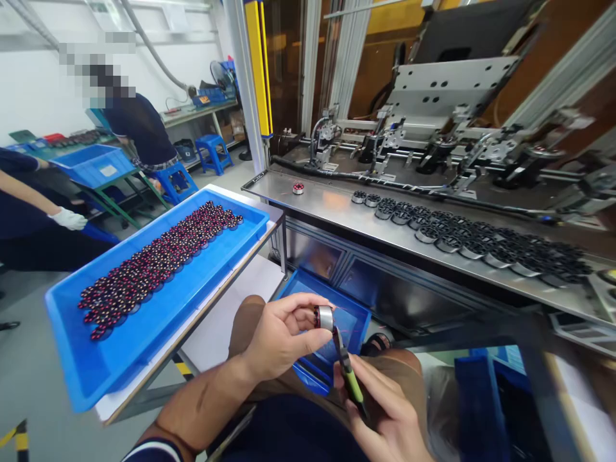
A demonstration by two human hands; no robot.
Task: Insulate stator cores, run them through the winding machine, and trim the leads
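Observation:
My left hand (282, 333) pinches a motor stator (325, 317), a silver ring with a dark, slotted inside, between thumb and fingers above my lap. My right hand (378, 401) is wrapped around cutting pliers (353, 385) with green and black handles. The jaws of the pliers point up and touch or nearly touch the stator's lower right edge. Thin reddish wire ends stick out near the stator. Below my hands stands a blue bin (353, 314) on the floor, partly hidden by them.
At left, a large blue tray (62, 340) holds many red-and-black wound stators (158, 263). On the steel bench (327, 202) lie one red-wound stator (298, 188) and rows of black-and-silver stators (447, 240), before a machine (433, 135). Two other people work at far left.

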